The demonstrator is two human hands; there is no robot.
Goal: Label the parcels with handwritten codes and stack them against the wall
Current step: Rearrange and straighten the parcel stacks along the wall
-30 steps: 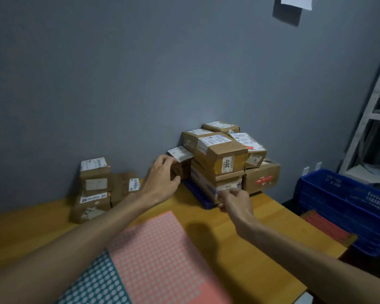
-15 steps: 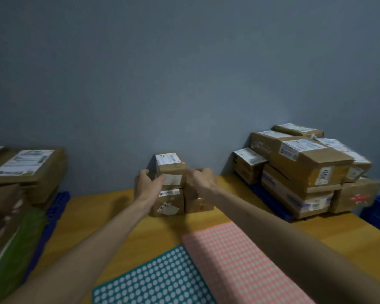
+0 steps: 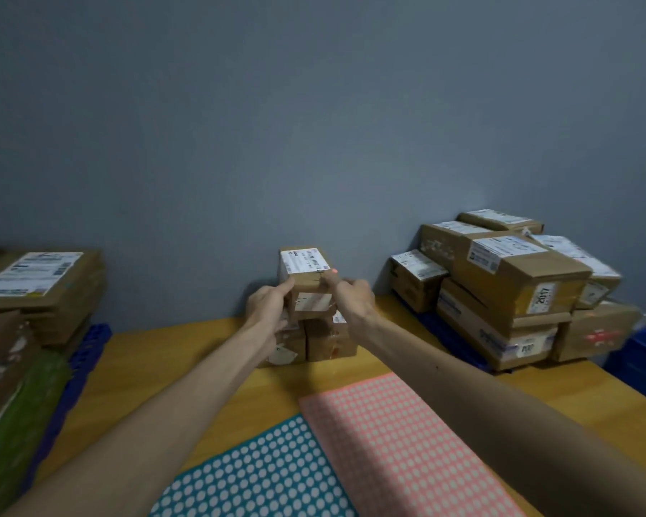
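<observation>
A plain grey-blue wall (image 3: pixel 314 125) backs a wooden table (image 3: pixel 172 363), and against it, in the middle, stands the small stack (image 3: pixel 329 343) of brown parcels we are now working on. A second ago our hands were on the right pile (image 3: pixel 515 278). Half a second ago they flanked the small stack lower down, and now both have risen to its top parcel (image 3: pixel 304 263), which sits on that stack close to the wall. The left hand (image 3: pixel 267 305) grips it, its fingers (image 3: pixel 286 287) curled round the near left corner. The right hand (image 3: pixel 353 296) lies against the near right edge with its fingers (image 3: pixel 329 279) reaching up to the top face. Whether they clamp the box or only press on it, we cannot tell. A small pink spot shows at that fingertip; it may be a dot from the pink sticker sheet (image 3: pixel 399 442) lying near us beside the teal sticker sheet (image 3: pixel 262 475), but it is too small to be sure. We judge that the right pile is finished for now and that this parcel is next, either for labelling or for squaring on the stack. As for writing, one white label (image 3: pixel 543 295) on the right pile reads "2017" by hand. The printed shipping labels there, on the top parcel and on the left pile (image 3: pixel 45 289) are too blurred to read, as is a red mark on the far-right box.
</observation>
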